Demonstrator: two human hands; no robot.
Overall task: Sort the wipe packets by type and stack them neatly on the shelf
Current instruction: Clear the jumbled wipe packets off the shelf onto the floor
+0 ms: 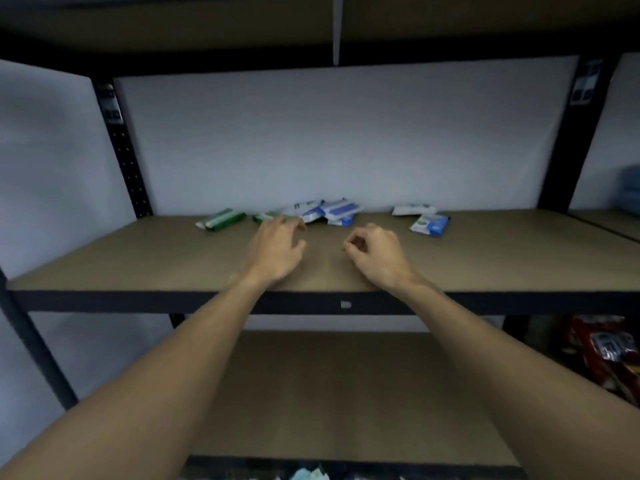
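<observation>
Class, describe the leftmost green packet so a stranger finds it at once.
Find the brown shelf under the left hand, then its back edge. The green packet is leftmost there, alone; the other green packet is half hidden by that hand.

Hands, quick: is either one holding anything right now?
Left hand: open, fingers spread by a flat green plastic wipe packet, holding nothing.
Right hand: open, loosely curled, empty.
</observation>
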